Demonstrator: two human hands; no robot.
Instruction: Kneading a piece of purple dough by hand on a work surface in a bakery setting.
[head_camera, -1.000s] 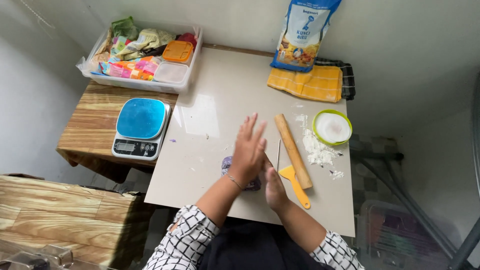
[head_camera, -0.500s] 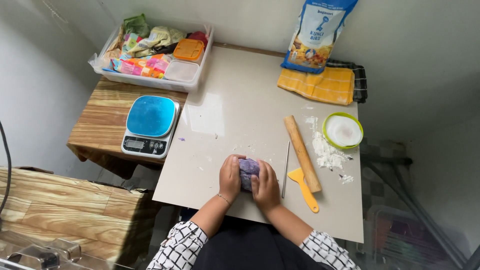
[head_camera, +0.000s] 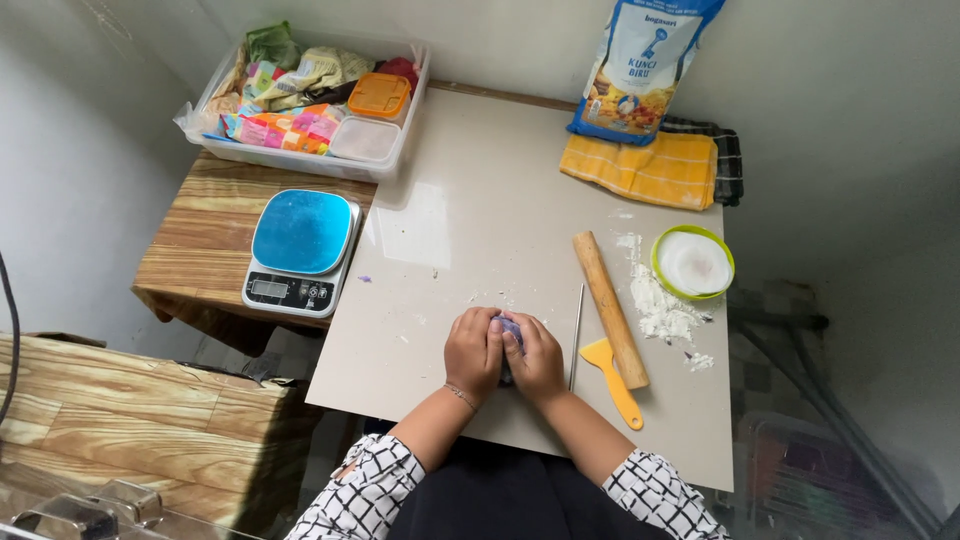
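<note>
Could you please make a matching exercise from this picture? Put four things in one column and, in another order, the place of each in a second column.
Things:
1. kitchen scale
2. rolling pin
3. purple dough
4. flour bag

Places:
A. between the left hand and the right hand
B. upright against the wall, behind the yellow cloth
C. on the wooden side table
D. beside the yellow scraper

Pairs: 1-C, 2-D, 3-A, 4-B

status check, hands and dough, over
Left hand and right hand cupped together around purple dough. Dough mostly hidden, on the table. Rolling pin and yellow scraper lie right, apart.
</note>
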